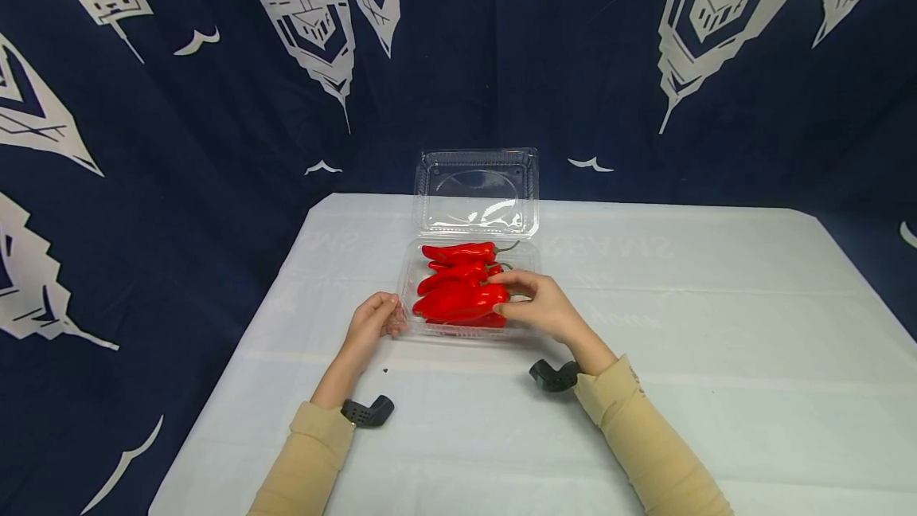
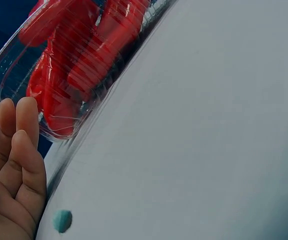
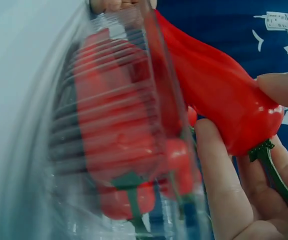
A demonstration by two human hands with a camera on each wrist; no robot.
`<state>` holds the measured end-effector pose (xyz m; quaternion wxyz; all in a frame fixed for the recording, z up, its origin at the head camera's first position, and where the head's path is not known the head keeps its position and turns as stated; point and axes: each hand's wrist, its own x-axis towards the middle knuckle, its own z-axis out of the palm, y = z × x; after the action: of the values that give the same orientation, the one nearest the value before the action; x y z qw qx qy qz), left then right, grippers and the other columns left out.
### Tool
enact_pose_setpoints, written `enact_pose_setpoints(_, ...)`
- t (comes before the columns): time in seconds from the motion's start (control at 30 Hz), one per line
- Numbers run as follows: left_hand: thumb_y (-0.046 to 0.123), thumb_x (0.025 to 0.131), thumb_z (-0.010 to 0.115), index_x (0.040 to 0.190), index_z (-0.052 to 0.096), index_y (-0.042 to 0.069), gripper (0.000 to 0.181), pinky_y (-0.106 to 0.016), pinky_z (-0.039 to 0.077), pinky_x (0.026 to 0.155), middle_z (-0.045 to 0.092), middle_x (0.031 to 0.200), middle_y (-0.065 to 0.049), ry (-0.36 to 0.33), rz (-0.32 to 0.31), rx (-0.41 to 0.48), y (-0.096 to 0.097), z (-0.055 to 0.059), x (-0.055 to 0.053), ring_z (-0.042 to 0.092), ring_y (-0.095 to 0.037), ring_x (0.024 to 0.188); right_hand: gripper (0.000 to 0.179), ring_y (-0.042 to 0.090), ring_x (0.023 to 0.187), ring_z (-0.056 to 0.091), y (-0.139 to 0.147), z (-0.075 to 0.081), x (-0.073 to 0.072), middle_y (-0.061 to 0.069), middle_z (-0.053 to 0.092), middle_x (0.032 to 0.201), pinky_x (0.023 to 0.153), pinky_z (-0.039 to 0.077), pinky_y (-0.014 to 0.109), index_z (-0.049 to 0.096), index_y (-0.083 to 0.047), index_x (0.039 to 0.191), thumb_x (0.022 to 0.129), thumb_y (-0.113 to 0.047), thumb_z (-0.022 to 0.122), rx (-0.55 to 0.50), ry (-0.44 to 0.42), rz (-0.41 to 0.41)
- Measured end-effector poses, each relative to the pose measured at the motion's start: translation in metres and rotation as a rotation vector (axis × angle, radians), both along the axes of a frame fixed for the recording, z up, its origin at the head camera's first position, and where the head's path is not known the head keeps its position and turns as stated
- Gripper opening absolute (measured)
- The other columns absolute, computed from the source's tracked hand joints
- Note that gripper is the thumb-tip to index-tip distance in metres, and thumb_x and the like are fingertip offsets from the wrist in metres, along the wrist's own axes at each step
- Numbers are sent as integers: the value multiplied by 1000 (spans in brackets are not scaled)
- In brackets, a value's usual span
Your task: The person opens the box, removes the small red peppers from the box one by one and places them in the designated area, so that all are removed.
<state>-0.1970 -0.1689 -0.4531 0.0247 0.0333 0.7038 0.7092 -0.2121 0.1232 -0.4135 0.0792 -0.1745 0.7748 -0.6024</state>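
In the head view a clear plastic clamshell box lies with several red peppers in it. My right hand pinches one red pepper by its stem end, thumb on one side and fingers on the other. The green stem sticks out past the fingers in the right wrist view. That pepper's body reaches over the box rim, above the others. At the box's left end is my left hand, fingers loosely extended right at the wall. The left wrist view shows its fingertips beside the box corner.
The clear lid stands raised behind the box, toward the table's back edge. A white cloth covers the table. Behind hangs a dark blue curtain with white building prints. A small dark speck lies near the left wrist.
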Motion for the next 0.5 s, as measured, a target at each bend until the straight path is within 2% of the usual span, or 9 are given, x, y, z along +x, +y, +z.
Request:
enact_pose_setpoints(0.33, 9, 100, 44, 90, 51, -4, 18, -22, 47, 57, 56, 74, -5, -8, 2, -14, 1, 1, 0, 58, -12, 63, 40, 30, 107, 56, 11, 10, 0, 14, 58, 121, 75, 53, 31, 59, -2, 118, 79, -3, 69, -89, 3, -12)
enact_pose_setpoints(0.5, 10, 100, 43, 91, 51, -3, 18, -22, 47, 57, 56, 75, -5, -19, 8, -25, 1, 2, 0, 59, -12, 64, 40, 29, 106, 56, 18, 14, -1, 13, 59, 119, 76, 52, 30, 59, -3, 119, 81, -5, 69, -108, 10, -54)
